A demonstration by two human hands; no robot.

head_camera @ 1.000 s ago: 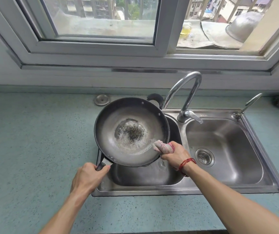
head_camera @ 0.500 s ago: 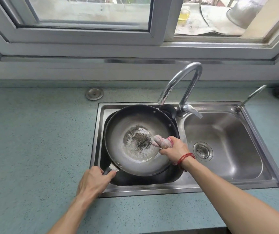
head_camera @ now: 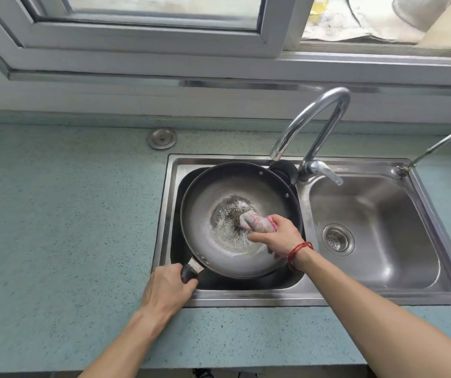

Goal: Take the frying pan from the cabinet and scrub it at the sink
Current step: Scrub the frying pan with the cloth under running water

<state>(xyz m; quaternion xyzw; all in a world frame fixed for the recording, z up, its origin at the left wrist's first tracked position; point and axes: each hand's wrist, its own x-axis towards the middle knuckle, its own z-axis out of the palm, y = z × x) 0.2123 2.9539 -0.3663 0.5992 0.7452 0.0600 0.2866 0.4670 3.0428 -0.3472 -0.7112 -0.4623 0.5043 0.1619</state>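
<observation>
A dark round frying pan (head_camera: 213, 197) with a burnt, speckled centre lies in the left basin of the steel double sink (head_camera: 246, 297). My left hand (head_camera: 168, 290) grips the pan's black handle at the basin's front left corner. My right hand (head_camera: 278, 236), with a red string at the wrist, holds a wadded pinkish-grey cloth (head_camera: 254, 223) pressed against the pan's inner bottom, right of the burnt patch.
A curved chrome faucet (head_camera: 314, 124) arches over the pan's far rim, its lever (head_camera: 325, 171) pointing right. The right basin (head_camera: 377, 214) has a drain strainer (head_camera: 337, 238). A small tap (head_camera: 429, 152) stands at the sink's far right corner. Teal countertop (head_camera: 63, 227) surrounds the sink; a round metal cap (head_camera: 162, 138) sits behind.
The pan came down from a tilted position above the counter into the left basin. The cloth in my right hand moved from the pan's edge to its centre.
</observation>
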